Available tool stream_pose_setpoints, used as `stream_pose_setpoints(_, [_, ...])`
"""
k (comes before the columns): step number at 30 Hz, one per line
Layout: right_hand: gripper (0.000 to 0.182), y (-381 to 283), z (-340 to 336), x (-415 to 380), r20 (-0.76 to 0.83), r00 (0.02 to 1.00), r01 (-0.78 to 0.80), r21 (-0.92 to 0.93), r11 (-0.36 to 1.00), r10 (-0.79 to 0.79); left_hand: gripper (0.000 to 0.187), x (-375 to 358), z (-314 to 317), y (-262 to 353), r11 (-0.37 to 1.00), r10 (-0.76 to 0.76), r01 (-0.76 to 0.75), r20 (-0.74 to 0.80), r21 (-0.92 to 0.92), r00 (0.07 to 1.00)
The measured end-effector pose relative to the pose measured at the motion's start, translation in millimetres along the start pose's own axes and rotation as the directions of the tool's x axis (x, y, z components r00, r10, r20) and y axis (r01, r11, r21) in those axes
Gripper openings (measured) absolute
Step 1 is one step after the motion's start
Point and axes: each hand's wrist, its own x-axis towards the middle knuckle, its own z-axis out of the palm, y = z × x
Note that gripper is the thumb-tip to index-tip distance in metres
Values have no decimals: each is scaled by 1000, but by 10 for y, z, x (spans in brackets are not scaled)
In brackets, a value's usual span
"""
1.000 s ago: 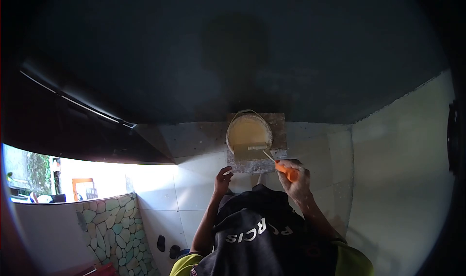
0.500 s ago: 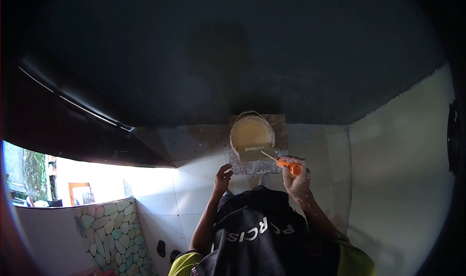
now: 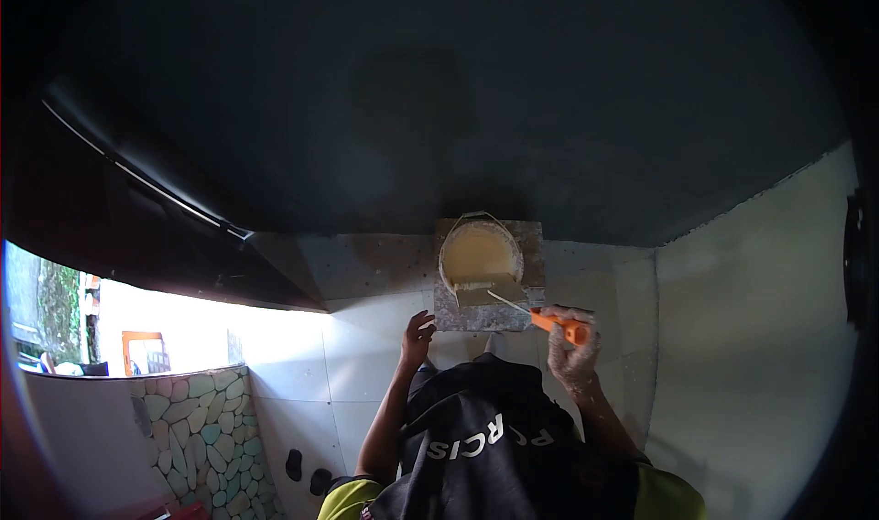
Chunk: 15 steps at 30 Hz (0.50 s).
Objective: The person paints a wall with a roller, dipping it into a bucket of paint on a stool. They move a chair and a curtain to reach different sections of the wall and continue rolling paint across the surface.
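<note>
My right hand (image 3: 574,348), spotted with pale material, is closed around the orange handle of a roller tool (image 3: 560,325). The tool's thin metal rod reaches left to a pale, flat head (image 3: 492,291) at the near rim of a round bucket (image 3: 481,256). Cream-coloured material fills part of the bucket, and its wire handle leans over the far side. Under the bucket is a stained square board (image 3: 476,320). My left hand (image 3: 418,335) holds nothing, its fingers apart and slightly curled beside the board's left edge.
A dark wall (image 3: 366,135) rises ahead, with a pale wall (image 3: 751,319) at the right. Pale tiles (image 3: 375,360) cover the floor. At the lower left are a stone-patterned surface (image 3: 211,438), dark slippers (image 3: 294,465) and a bright opening.
My right hand and the orange handle have moved to the right. The tool's head has shifted slightly down and right at the bucket's near rim. My left hand has barely moved.
</note>
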Motion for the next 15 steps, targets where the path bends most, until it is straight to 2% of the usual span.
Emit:
stream_pose_setpoints(2, [19,-17,16,21,-24,1000,-5,26,1000,6,44,-6,-33,29,997,-65,63,34,54,997])
stream_pose_setpoints(4, [19,231,161,2,-31,999,-44,25,999,45,44,6,-13,26,999,-41,40,14,24,999])
stream_pose_setpoints(5, [20,423,205,-44,29,999,-40,-104,994,43,43,14,-5,11,1000,-18,18,-10,-7,1000])
stream_pose_setpoints(6, [20,593,269,-100,27,999,-41,-104,994,44,43,8,2,8,1000,-18,18,-8,-5,1000])
stream_pose_setpoints(8, [21,751,389,-144,50,995,-73,-228,971,87,42,9,22,17,1000,-13,13,0,-3,1000])
stream_pose_setpoints(10, [23,696,342,-177,42,995,-78,-213,974,89,42,-12,15,31,999,-25,25,17,35,1000])
stream_pose_setpoints(12, [25,414,191,-116,28,999,25,-97,995,-22,42,-23,-21,38,997,-40,37,36,73,999])
stream_pose_setpoints(14, [26,244,-19,-98,64,997,56,-54,997,-53,42,-56,-39,1,996,-76,76,17,43,997])
stream_pose_setpoints(15, [25,79,-99,-45,19,997,76,57,995,-77,42,-65,-52,-26,996,-80,79,17,44,997])
